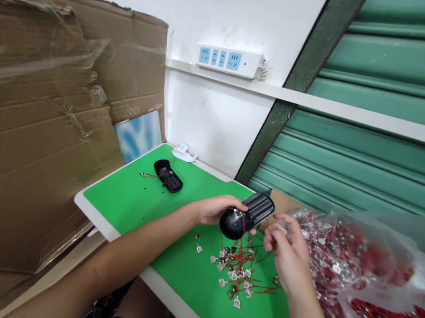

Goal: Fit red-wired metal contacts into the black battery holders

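Note:
My left hand (217,210) is closed around a black plastic housing (247,215) with a ribbed battery bay, held just above the green table mat (136,200). A thin red wire runs across its rounded end. My right hand (286,246) hovers beside the housing with fingertips curled and pinched together; whatever sits between them is too small to make out. Below both hands lies a scatter of small metal contacts with red wires (237,272).
A second black housing (168,175) with loose wires lies farther back on the mat. A clear plastic bag (372,278) full of red-wired contacts fills the right side. Large cardboard sheets (36,113) lean at the left. A power strip (229,60) hangs on the wall.

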`<move>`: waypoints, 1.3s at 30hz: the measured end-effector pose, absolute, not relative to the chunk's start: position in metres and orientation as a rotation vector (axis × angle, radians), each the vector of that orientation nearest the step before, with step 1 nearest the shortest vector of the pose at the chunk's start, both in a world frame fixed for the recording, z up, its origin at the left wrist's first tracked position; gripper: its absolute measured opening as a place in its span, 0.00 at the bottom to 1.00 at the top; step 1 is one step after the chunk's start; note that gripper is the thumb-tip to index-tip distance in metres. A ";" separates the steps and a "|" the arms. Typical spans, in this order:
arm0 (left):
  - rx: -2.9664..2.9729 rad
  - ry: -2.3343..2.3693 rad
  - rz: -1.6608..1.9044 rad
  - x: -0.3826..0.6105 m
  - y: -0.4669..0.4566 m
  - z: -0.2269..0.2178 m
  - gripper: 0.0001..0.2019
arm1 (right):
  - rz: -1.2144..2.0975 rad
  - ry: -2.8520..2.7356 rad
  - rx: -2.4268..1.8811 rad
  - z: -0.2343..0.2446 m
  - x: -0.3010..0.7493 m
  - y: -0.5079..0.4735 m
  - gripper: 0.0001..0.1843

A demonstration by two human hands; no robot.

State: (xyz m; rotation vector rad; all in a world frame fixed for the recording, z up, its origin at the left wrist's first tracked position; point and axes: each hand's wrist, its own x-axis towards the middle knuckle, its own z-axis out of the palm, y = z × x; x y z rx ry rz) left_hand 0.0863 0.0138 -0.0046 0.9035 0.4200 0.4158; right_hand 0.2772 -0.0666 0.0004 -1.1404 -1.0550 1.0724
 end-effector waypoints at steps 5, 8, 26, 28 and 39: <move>0.755 0.378 0.405 0.085 0.018 0.001 0.26 | 0.883 -1.161 -1.110 0.000 0.278 -0.067 0.24; 0.707 0.406 0.418 0.083 0.019 0.003 0.27 | 0.745 -1.205 -1.170 -0.002 0.279 -0.067 0.22; 0.730 0.653 0.455 0.089 0.019 -0.004 0.15 | 0.068 -1.563 -1.242 0.004 0.273 -0.072 0.10; 0.742 0.691 0.463 0.095 0.015 -0.008 0.13 | 0.155 -1.548 -1.254 0.001 0.272 -0.072 0.11; 0.754 0.663 0.456 0.100 0.007 -0.009 0.10 | 0.334 -1.499 -1.311 -0.008 0.269 -0.071 0.18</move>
